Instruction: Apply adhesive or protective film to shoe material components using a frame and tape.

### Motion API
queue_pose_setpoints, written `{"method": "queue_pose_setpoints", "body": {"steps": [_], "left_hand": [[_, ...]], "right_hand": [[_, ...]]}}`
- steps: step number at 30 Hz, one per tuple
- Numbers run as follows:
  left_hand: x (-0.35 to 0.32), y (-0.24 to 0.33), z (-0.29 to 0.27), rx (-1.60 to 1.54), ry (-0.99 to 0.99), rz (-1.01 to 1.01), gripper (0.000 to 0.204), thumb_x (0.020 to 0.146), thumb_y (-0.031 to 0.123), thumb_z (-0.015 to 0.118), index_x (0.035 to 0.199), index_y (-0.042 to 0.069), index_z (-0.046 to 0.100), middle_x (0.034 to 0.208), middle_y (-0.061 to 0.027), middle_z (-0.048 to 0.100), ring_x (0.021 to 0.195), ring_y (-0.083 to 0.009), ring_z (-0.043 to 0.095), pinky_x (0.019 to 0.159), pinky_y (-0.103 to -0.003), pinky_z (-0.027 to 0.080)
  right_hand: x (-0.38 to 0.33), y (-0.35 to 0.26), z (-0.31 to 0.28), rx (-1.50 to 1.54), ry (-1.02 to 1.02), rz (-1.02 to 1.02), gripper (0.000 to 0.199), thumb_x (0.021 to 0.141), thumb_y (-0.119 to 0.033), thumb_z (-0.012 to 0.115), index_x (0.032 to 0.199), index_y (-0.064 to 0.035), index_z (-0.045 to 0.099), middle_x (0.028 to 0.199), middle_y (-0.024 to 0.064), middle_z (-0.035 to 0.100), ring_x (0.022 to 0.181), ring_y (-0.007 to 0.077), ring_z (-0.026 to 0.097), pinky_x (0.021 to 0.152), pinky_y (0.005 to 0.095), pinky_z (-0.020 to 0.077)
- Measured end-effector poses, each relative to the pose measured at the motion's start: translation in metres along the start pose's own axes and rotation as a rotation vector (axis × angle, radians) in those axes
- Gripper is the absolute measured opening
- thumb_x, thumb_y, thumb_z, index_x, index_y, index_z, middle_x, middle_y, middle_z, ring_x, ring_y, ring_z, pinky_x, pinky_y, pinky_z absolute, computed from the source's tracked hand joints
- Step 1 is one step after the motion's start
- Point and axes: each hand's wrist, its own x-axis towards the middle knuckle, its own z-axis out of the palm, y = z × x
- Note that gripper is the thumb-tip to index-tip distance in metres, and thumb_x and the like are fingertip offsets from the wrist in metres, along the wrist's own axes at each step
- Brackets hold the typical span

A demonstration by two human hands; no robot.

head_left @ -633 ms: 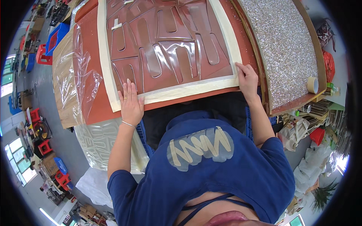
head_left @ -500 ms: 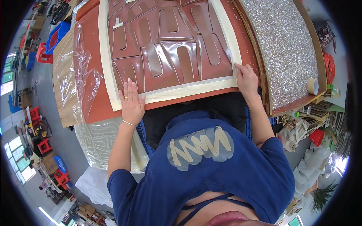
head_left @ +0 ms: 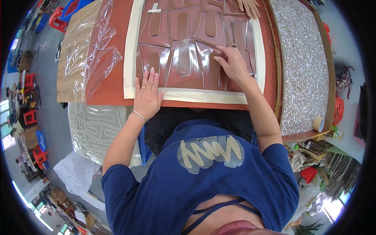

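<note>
A clear plastic template sheet (head_left: 178, 82) with long slots and curved cut lines lies over brown material, edged by a cream tape border (head_left: 196, 96). My left hand (head_left: 148, 92) rests flat on the border and sheet near the near left corner, fingers stretched out. Over the near right part of the sheet is my right hand (head_left: 233, 64), its thumb and forefinger apart and nothing visible between them. Whether its fingertips touch the sheet, I cannot tell. Another person's hand (head_left: 248, 7) lies at the far right of the border.
A reddish-brown board (head_left: 105, 88) lies under the sheet, with crinkled clear film (head_left: 92, 58) on its left. To the right stands a glittery silver panel (head_left: 303, 70) with a tape roll (head_left: 318, 123) on its near corner. Below left hangs an embossed translucent sheet (head_left: 98, 135).
My right hand has left the near right corner of the border and moved inward over the sheet. Another person's hand has come into view. My left hand still lies near the left corner.
</note>
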Motion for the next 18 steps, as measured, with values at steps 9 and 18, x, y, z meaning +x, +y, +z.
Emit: {"method": "queue_pose_setpoints", "body": {"steps": [9,18], "left_hand": [[0.0,-0.003,-0.003,-0.006,-0.013,0.009,0.062,0.093,0.029,0.041,0.144,0.0,0.023,0.153,-0.0151,0.02,0.142,-0.0305,0.014,0.114,-0.05,0.006],[0.001,-0.001,-0.004,-0.01,-0.017,0.01,0.062,0.093,0.029,0.041,0.144,0.0,0.024,0.152,-0.0149,0.021,0.143,-0.0302,0.014,0.114,-0.05,0.005]], "right_hand": [[0.015,0.018,-0.009,0.337,-0.257,0.433,0.015,0.088,-0.009,0.06,0.1,-0.0008,0.066,0.07,0.0013,0.057,0.051,0.0063,0.048,0.049,0.0228,0.0403],[0.007,0.024,0.008,0.018,-0.105,0.142,0.017,0.087,-0.009,0.06,0.101,0.0004,0.063,0.085,0.0116,0.063,0.077,0.02,0.061,0.071,0.0306,0.0477]]}}
